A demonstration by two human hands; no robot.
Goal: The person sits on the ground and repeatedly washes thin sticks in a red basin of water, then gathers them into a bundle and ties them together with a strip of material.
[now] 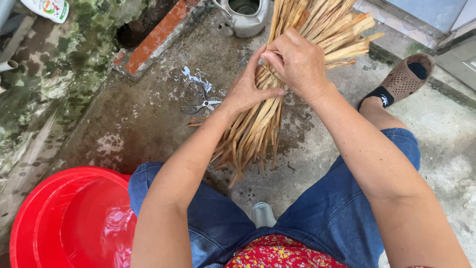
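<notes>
I had both hands clamped round the strips (pixel 258 124): left hand (pixel 248 92) low, right hand (pixel 297 62) above it. Bundle looked gathered but untied; scissors (pixel 201 104) lay unused just left.

Both hands grip the strip bundle (pixel 277 84), left hand (pixel 246 92) below right hand (pixel 297 62); scissors (pixel 200 103) lie beside it.

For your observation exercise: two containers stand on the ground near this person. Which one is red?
The red basin by the person's left knee. The other, a kettle beyond the bundle of strips, is grey metal.
</notes>
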